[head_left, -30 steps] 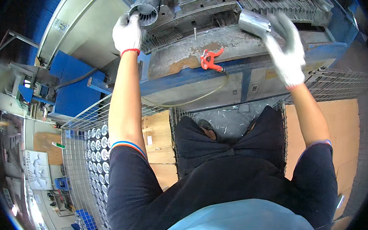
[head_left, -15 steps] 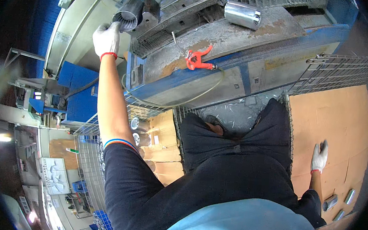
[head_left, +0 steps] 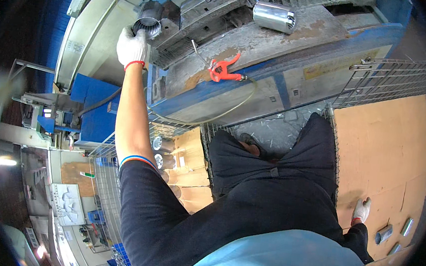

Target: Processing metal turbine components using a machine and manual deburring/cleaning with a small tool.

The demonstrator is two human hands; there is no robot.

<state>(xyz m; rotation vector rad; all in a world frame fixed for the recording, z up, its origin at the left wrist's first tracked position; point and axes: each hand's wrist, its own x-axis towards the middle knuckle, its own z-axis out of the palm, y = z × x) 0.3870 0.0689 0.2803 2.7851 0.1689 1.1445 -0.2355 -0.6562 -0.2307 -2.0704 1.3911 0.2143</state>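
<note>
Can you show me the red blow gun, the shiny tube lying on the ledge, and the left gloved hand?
Red blow gun (head_left: 225, 75): head view, on its handle.
Shiny metal tube (head_left: 272, 17): head view, on its curved side.
Left gloved hand (head_left: 131, 48): head view, on its back.

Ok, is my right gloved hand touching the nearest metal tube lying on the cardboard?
Apart. The head view shows a strip of bare cardboard between the right gloved hand and that metal tube.

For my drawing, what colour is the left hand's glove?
The glove is white with red edging, clearest in the head view.
</note>
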